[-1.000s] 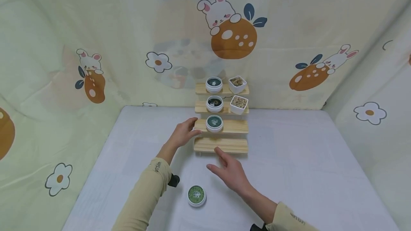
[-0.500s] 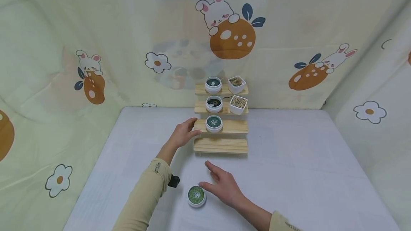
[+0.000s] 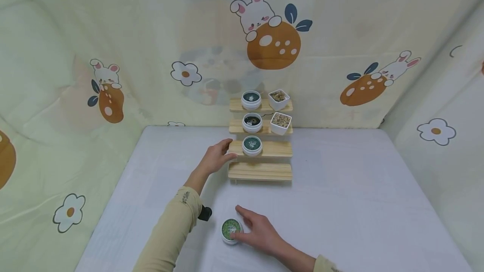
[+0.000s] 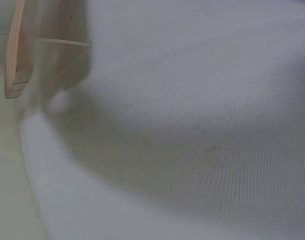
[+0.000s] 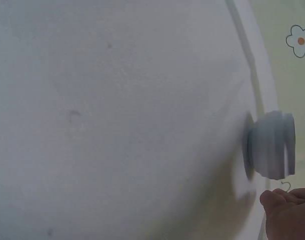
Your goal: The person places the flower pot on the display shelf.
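Observation:
My left hand (image 3: pixel 214 158) holds the left end of a stepped wooden stand (image 3: pixel 277 149), thumb at the front edge of one tier and fingers at its back edge. In the left wrist view, the stand's wooden end (image 4: pixel 20 55) shows at the upper left. A small white round jar with a green top (image 3: pixel 228 226) stands on the white table in front of the stand. My right hand (image 3: pixel 261 233) is beside that jar, fingers spread, its thumb overlapping the top. In the right wrist view, the jar (image 5: pixel 272 145) appears between thumb and fingers, with a gap to the fingers.
Along the stand's left side are white jars with dark tops: a top one (image 3: pixel 251 100), a middle one (image 3: pixel 252 123) and a lower one (image 3: pixel 252 146). Two square white cups of grain-like bits, an upper (image 3: pixel 279 100) and a lower (image 3: pixel 280 124), sit beside them. A printed curtain (image 3: pixel 321 83) hangs behind.
My right hand has come down and left from in front of the stand to the green-topped jar, its thumb now over it. The left hand stays at the stand.

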Demonstrator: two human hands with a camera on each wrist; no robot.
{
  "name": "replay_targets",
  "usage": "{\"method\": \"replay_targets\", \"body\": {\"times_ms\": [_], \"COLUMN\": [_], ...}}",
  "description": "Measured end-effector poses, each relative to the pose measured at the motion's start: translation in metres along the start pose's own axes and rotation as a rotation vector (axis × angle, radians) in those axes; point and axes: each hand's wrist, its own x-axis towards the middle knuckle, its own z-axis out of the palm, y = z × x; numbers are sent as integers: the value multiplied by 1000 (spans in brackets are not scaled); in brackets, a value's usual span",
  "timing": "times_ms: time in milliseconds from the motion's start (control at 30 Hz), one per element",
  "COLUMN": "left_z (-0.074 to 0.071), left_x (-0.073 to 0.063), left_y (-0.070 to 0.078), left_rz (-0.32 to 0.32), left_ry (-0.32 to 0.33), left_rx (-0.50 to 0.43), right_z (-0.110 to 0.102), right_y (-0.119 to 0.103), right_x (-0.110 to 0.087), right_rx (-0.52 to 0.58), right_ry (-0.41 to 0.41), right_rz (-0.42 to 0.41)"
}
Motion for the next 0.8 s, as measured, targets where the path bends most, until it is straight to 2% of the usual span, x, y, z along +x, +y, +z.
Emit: {"method": "replay_targets", "body": {"times_ms": [200, 433, 800], "left_z": [-1, -2, -2], "left_x": [-2, -2, 0], "left_y": [1, -1, 1], "left_rz": [14, 66, 11], "left_ry": [-4, 13, -11], "left_rx": [-10, 8, 1], "right_z": [8, 14, 18], "right_y": [5, 8, 10], "right_x": [-3, -4, -5], "right_rx": [9, 41, 47], "right_ry": [-21, -22, -4], "right_rz": [-30, -50, -79]}}
